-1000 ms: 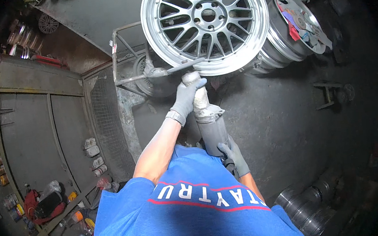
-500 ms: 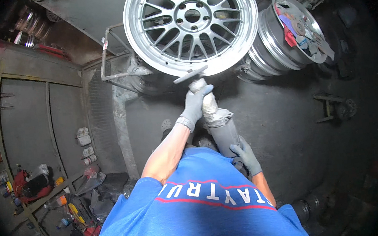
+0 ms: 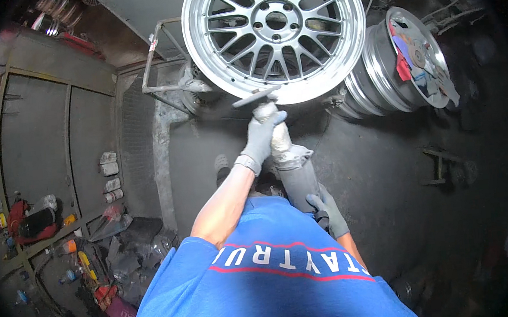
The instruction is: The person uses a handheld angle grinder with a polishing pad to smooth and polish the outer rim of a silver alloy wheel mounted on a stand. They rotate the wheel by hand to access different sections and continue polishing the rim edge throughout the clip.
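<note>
Both my gloved hands hold an angle grinder [image 3: 296, 176], its body wrapped in grey cloth and its neck in pale wrapping. My left hand [image 3: 259, 141] is closed around the wrapped neck, just behind the disc. Farther back, my right hand [image 3: 330, 210] grips the rear end of the body, near my shirt. The flat grey disc [image 3: 255, 97] sits at the near, lower-left edge of a silver multi-spoke wheel rim [image 3: 283, 95]. Whether the disc touches the rim, I cannot tell. The rim is raised, its spoked face toward me.
Right of the rim, another wheel [image 3: 388, 71] carries discs and coloured cloths. A metal frame [image 3: 148, 68] stands left of the rim. A small stand [image 3: 439, 165] is on the floor at right. Cans [image 3: 110, 169] line the left wall, with bags and bottles [image 3: 135, 247] lower down.
The rim and surroundings have shifted right in view, while my hands and grinder keep nearly the same place. Relative to the rim, the disc is now farther left along its near edge.
</note>
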Action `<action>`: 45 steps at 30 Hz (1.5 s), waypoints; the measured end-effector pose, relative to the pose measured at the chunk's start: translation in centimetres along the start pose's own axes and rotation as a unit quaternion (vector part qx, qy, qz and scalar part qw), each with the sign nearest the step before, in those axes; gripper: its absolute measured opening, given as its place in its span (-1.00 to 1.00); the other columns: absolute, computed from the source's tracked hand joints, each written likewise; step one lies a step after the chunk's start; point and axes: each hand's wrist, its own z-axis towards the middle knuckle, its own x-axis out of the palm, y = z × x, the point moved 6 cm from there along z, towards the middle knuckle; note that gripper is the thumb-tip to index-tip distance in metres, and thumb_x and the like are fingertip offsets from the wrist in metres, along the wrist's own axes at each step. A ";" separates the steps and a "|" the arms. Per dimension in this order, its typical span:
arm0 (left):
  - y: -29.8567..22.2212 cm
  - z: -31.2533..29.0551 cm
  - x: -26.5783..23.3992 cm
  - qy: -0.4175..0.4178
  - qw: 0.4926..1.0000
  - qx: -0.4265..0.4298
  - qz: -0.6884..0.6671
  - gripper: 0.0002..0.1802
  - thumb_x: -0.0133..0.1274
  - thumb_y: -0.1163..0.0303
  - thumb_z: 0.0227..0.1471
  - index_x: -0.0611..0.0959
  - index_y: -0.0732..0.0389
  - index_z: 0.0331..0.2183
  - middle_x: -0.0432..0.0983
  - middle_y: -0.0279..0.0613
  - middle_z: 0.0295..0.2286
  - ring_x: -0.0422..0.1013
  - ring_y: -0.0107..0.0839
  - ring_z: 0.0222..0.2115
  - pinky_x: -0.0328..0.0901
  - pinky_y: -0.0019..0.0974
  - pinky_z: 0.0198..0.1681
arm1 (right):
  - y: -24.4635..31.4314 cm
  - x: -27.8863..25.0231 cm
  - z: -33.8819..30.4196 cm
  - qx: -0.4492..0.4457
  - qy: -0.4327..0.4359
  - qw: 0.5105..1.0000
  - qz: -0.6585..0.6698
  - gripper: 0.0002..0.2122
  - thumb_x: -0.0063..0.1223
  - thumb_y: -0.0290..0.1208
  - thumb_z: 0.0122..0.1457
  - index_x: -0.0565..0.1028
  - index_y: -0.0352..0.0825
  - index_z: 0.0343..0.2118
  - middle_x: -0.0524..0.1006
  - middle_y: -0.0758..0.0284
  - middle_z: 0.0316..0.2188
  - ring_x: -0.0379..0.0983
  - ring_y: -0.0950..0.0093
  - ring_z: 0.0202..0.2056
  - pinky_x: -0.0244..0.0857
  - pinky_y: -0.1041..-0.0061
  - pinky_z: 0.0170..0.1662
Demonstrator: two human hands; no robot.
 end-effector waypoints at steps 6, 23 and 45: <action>-5.3 1.2 -3.5 -0.056 0.998 0.026 -0.029 -0.51 0.45 0.45 0.07 0.67 0.24 0.03 0.66 -0.24 -0.14 0.61 -0.39 -0.19 0.53 -0.23 -0.09 | 3.4 2.3 4.2 -0.032 0.067 0.995 -0.064 -0.31 0.26 -0.19 0.36 0.33 -0.46 0.43 0.50 0.07 0.32 0.41 0.28 0.33 0.20 0.31 0.41; 6.7 1.6 17.6 0.081 0.974 -0.083 -0.193 -0.71 0.41 0.40 0.15 0.67 0.19 -0.13 0.64 -0.18 -0.36 0.62 -0.27 -0.41 0.56 -0.14 -0.31 | 13.8 -14.0 -7.2 0.042 -0.123 0.981 -0.147 -0.37 0.28 -0.24 0.33 0.39 -0.43 0.38 0.61 0.18 0.13 0.53 0.42 0.08 0.39 0.43 0.16; 5.7 -0.7 7.1 0.001 0.990 -0.039 -0.139 -0.76 0.40 0.43 0.12 0.69 0.25 -0.21 0.69 -0.10 -0.34 0.67 -0.18 -0.36 0.61 -0.08 -0.22 | 4.8 -12.6 0.2 -0.023 0.001 0.985 -0.169 -0.20 0.41 -0.20 0.24 0.29 -0.47 0.45 0.46 0.06 0.35 0.39 0.28 0.36 0.21 0.30 0.42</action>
